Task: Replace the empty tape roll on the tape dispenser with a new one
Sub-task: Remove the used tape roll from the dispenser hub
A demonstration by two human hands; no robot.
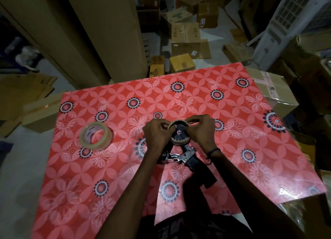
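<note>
A hand-held tape dispenser [186, 158] with a metal frame and black handle lies in the middle of the red flowered table [223, 149]. An empty brown cardboard roll core [179, 141] sits around its black hub. My left hand [157, 133] pinches the core's left rim. My right hand [201, 131] pinches the rim at its upper right. A new roll of clear tape [96, 136] lies on the table to the left, about a hand's width from my left hand.
Tall cardboard sheets [93, 32] lean behind the table's left corner. Several cardboard boxes [186, 39] cover the floor beyond the far edge. A wrapped carton [274, 91] stands against the table's right side.
</note>
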